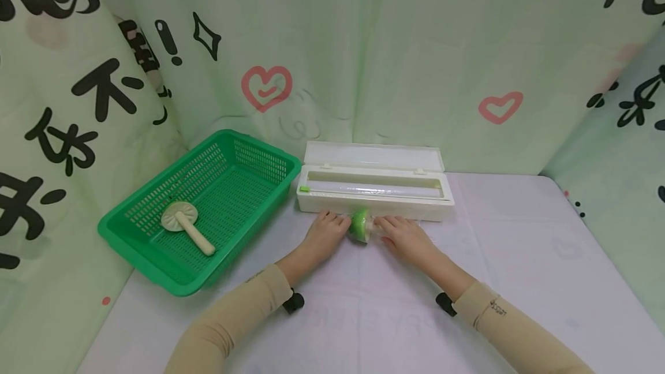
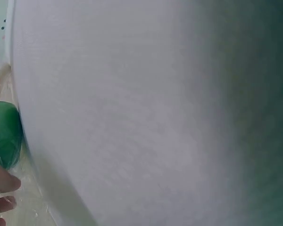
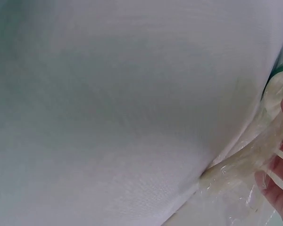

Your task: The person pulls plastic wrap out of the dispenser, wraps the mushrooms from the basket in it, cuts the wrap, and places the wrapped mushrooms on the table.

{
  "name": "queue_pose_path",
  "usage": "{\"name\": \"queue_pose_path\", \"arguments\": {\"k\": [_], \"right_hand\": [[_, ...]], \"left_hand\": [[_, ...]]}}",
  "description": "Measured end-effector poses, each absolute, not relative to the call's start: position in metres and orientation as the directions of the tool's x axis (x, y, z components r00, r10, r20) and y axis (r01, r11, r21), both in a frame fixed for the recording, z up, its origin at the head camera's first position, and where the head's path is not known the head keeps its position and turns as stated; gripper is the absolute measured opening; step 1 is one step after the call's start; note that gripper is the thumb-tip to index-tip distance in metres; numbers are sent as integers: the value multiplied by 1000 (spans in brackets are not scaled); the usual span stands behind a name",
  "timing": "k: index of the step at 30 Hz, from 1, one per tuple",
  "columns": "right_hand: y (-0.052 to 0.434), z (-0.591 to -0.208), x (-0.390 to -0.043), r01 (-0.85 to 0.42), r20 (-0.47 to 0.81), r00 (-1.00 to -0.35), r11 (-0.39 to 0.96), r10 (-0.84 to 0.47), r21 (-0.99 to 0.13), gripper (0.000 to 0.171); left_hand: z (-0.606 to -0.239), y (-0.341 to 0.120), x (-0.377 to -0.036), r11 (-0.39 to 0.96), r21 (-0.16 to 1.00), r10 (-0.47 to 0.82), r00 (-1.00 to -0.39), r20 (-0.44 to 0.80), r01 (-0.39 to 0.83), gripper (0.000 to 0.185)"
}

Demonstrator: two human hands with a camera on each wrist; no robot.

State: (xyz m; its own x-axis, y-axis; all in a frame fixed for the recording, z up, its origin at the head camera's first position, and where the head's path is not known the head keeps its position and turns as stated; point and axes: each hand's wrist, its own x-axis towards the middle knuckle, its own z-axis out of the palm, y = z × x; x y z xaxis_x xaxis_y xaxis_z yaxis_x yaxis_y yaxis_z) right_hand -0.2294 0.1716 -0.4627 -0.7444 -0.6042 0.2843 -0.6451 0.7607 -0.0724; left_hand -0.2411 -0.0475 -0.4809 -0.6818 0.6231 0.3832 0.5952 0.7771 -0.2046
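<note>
Item: green-capped toy mushroom point(image 1: 359, 225), lying on its side on table point(image 1: 519, 281) betw. both hands, just in front of cling-film dispenser point(image 1: 374, 192); clear film over pale stem. Left hand point(image 1: 326, 234) fingers curled at cap, right hand point(image 1: 405, 236) pinching film at stem, prob. to wrap it. Beyond, left: green basket point(image 1: 156, 253) w/ cream mushroom point(image 1: 186, 224).

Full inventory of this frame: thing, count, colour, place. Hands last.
toy mushroom, green cap: 1, green and cream, on table between the hands, under cling film
cling film: 1 sheet, clear, over that mushroom
wrap dispenser: 1, white, lid open, behind the hands
basket: 1, green, left on table
toy mushroom, cream: 1, cream, lying in basket
table: 1, pale cloth cover
backdrop: pale green printed cloth
left hand: left of green mushroom
right hand: right of it, touching film
</note>
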Motion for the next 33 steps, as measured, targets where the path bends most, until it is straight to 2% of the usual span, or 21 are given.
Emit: {"name": "queue_pose_path", "arguments": {"k": [4,10,12,14,18,22,29,33], "right_hand": [[173,-461,-229,-648,280,-738,760,-614,-43,40],[177,-454,-233,-643,244,-746,766,-620,-17,44],[177,-448,-234,-644,215,-750,764,-625,-26,42],[175,-439,-237,-645,197,-754,763,-627,-41,36],[164,-419,-246,-648,225,-750,759,-623,-59,22],[141,-405,-261,-662,280,-728,748,-625,-49,17],[84,-402,-288,-697,312,-682,717,-662,-3,19],[61,-407,-299,-707,297,-678,708,-672,-13,20]], "left_hand": [[-477,-50,-241,786,-174,609,-694,384,594,13],[-471,-65,-244,787,-43,597,-742,304,615,33],[-468,-72,-246,794,-2,572,-746,341,608,35],[-466,-80,-249,806,34,520,-734,438,591,30],[-466,-92,-256,865,78,344,-698,628,496,19],[-469,-100,-260,930,50,248,-721,647,365,30],[-473,-99,-263,968,1,204,-786,583,251,45],[-474,-94,-266,979,-83,198,-800,566,184,48]]}}
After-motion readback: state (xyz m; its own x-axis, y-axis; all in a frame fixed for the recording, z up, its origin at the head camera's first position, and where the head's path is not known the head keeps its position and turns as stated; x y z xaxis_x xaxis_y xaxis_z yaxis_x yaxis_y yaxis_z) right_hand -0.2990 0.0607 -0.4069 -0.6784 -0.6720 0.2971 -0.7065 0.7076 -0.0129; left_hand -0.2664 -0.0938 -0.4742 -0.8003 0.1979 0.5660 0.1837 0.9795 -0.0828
